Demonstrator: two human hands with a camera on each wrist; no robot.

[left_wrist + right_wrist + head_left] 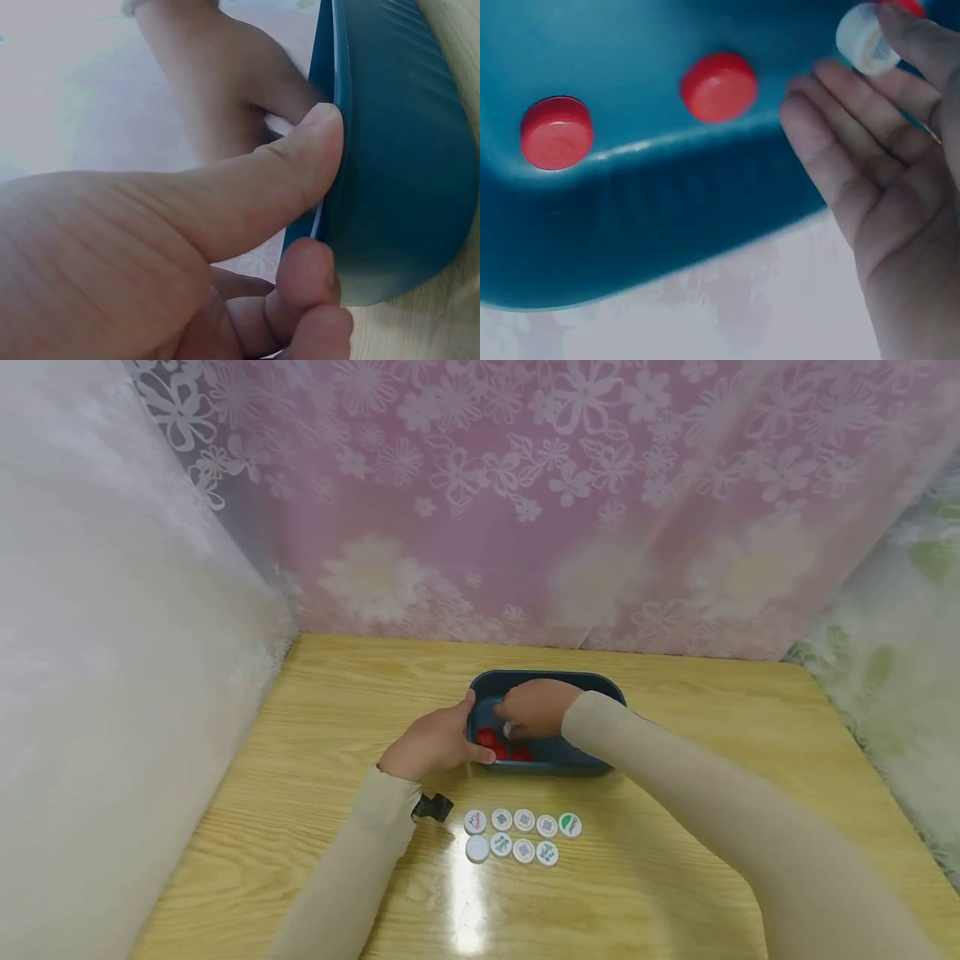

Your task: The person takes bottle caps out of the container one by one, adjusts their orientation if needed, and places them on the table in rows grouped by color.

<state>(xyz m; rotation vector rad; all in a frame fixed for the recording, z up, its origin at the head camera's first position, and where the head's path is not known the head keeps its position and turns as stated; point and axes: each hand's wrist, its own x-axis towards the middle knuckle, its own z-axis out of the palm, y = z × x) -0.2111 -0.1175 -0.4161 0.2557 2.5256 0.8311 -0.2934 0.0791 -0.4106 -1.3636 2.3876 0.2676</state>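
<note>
A dark blue plastic tub stands on the table. My left hand grips the tub's left end, thumb over the rim in the left wrist view. Inside the tub, my right hand pinches a white bottle cap between thumb and fingers, its hollow side partly visible. Red bottle caps lie on the tub's floor; in the right wrist view one red cap sits near the fingertips and another red cap farther left. The right forearm hides part of the tub's right side.
In front of the tub, several white bottle caps lie in two rows, some with printed marks. The wooden table meets a pink flowered curtain at the back. White cloth hangs at the left.
</note>
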